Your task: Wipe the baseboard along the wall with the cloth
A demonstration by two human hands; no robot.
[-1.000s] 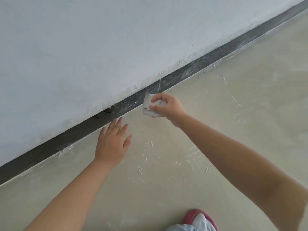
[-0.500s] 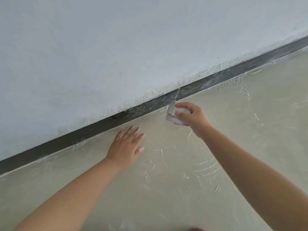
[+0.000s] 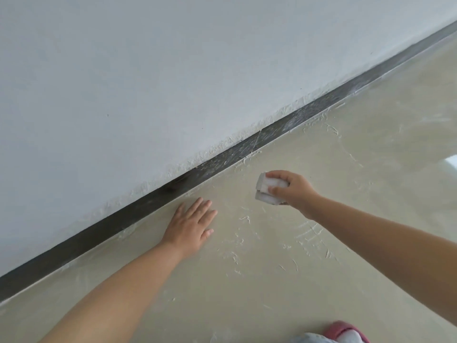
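On the floor [image 3: 321, 280], left hand [image 3: 191, 225] lies flat; at its 2 o'clock, right hand [image 3: 291, 190] grips the cloth [image 3: 264, 188], off the baseboard [image 3: 148, 207].

left hand [image 3: 191, 222]: flat, palm down, fingers straight and slightly spread, pointing up and to the right; bare forearm runs back to lower left. right hand [image 3: 290, 188]: raised, knuckles up, fingers curled over and thumb underneath a folded white-grey cloth [image 3: 263, 186]; bare forearm extends to the right edge.
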